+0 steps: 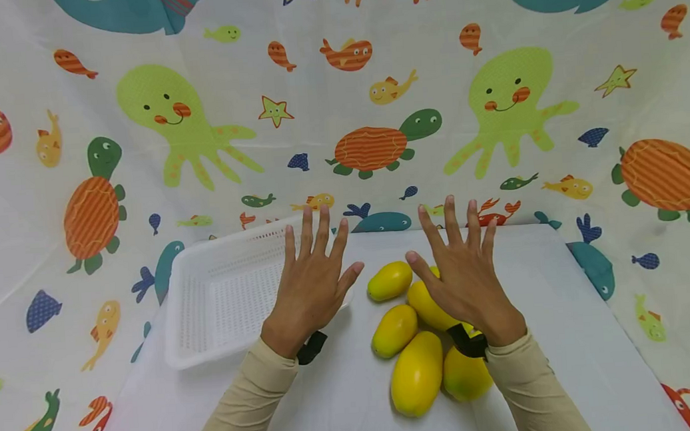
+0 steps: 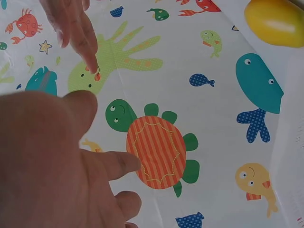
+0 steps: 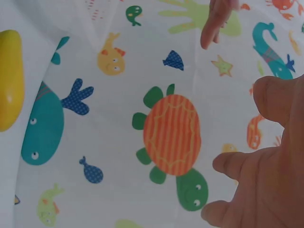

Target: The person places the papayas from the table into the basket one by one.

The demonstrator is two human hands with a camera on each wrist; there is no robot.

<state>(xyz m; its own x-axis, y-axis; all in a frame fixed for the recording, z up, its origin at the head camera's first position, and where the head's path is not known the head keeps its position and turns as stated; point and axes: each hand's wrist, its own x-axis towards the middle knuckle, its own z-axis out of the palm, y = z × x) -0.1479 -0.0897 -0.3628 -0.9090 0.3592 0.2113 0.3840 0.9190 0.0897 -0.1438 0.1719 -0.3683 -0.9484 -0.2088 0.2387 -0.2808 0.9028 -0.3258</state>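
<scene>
Both hands are raised above a white table with fingers spread and backs toward the head camera. Nothing is held in either one. The left hand (image 1: 312, 281) hovers over the right part of a white plastic basket (image 1: 174, 307), hiding some of it. Above a group of several smooth yellow fruits (image 1: 417, 374), mango-like in shape, is the right hand (image 1: 466, 280), covering part of them. One yellow fruit (image 2: 275, 23) shows at the corner of the left wrist view, another yellow fruit (image 3: 9, 80) at the left edge of the right wrist view.
A white cloth (image 1: 366, 167) printed with sea animals hangs behind the table (image 1: 334, 410) and along its sides. Beside the left hand, a small rounded white edge (image 1: 348, 298) peeks out; what it belongs to is hidden. Dark bands (image 1: 312, 348) circle the wrists.
</scene>
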